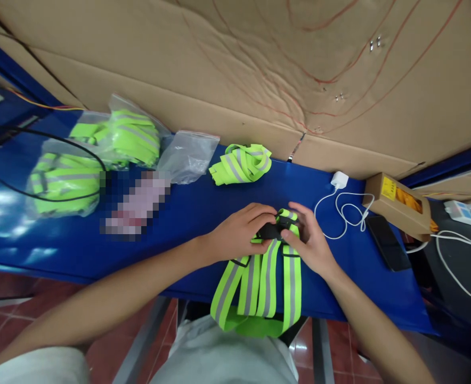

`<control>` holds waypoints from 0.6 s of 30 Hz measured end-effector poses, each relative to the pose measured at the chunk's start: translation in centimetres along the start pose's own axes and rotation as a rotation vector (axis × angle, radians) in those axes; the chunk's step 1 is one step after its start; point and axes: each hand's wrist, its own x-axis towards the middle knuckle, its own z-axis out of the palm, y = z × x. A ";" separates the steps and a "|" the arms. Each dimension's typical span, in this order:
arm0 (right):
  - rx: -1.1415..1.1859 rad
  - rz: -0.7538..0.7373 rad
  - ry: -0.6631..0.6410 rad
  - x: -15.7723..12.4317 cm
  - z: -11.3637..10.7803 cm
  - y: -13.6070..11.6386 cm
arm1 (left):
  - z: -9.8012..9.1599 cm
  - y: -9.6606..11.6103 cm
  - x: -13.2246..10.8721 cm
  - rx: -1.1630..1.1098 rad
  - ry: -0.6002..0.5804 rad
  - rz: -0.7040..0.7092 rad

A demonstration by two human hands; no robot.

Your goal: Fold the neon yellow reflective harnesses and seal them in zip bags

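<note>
A neon-green reflective strap vest with grey stripes lies over the near edge of the blue table, its loops hanging down toward my lap. My left hand is closed on the vest's top end, fingers curled around a black buckle. My right hand pinches the same buckle and strap from the right side. Both hands touch at the buckle.
A folded green vest lies behind my hands. Bagged vests and an empty plastic bag sit at the left. A white charger with cable, a black phone and a cardboard box lie at the right. Cardboard wall behind.
</note>
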 end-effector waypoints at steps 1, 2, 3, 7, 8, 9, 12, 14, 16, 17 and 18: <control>-0.143 -0.118 0.028 0.0 0.0 0.1 | 0.0 -0.1 0.0 0.025 -0.002 0.006; -0.289 -0.224 0.040 -0.1 0.0 0.2 | -0.1 -0.1 0.1 0.043 -0.007 0.008; -0.419 -0.305 0.029 -0.1 0.1 0.3 | -0.1 -0.2 0.1 0.058 -0.017 0.005; -0.574 -0.383 -0.112 -0.3 0.9 0.6 | -0.4 -0.2 0.1 0.148 -0.088 0.000; -0.549 -0.377 -0.130 -0.4 1.1 0.6 | -0.5 -0.2 0.1 0.174 -0.112 0.003; -0.521 -0.373 -0.138 -0.4 1.2 0.6 | -0.6 -0.2 0.1 0.192 -0.136 0.011; -0.481 -0.367 -0.158 -0.4 0.6 0.4 | -1.2 -0.1 0.2 0.187 -0.195 0.036; -0.485 -0.353 -0.180 -0.4 -0.4 0.3 | -1.8 -0.1 0.1 0.157 -0.226 0.027; -0.456 -0.310 -0.180 -0.4 -1.8 0.1 | -2.8 -0.1 -0.2 0.130 -0.230 -0.023; -0.409 -0.277 -0.162 -0.3 -2.5 0.1 | -3.5 -0.1 -0.4 0.117 -0.214 -0.061; -0.330 -0.233 -0.133 -0.2 -3.1 0.1 | -4.2 0.0 -0.7 0.105 -0.186 -0.106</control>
